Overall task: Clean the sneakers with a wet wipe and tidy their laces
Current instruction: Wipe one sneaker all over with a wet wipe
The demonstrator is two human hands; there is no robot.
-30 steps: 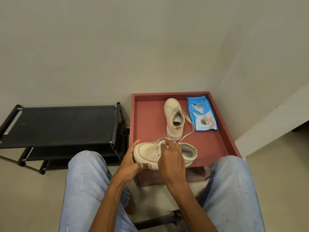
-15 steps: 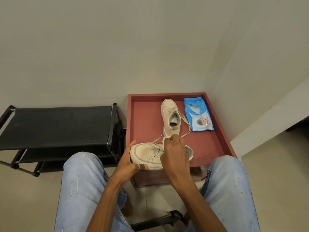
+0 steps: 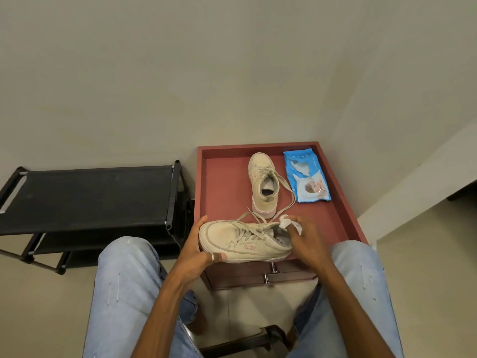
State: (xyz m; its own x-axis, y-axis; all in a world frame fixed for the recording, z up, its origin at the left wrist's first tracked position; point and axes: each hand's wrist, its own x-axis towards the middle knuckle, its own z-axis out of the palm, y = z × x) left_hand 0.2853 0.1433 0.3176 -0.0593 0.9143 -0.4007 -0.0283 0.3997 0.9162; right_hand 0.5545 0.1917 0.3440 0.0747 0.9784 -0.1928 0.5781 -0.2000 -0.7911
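Shelving stood far left: one black shoe rack (image 3: 87, 197). Next, the left grip (image 3: 198, 251) curled round the toe of one beige sneaker (image 3: 240, 240) at the red desk's (image 3: 224, 192) front edge. The right grip (image 3: 305, 244) pinched one crumpled wet wipe (image 3: 286, 223) at its heel. Behind stood the second sneaker (image 3: 263, 177), laces loose, and one blue wipes pack (image 3: 307, 177) lay rightmost.
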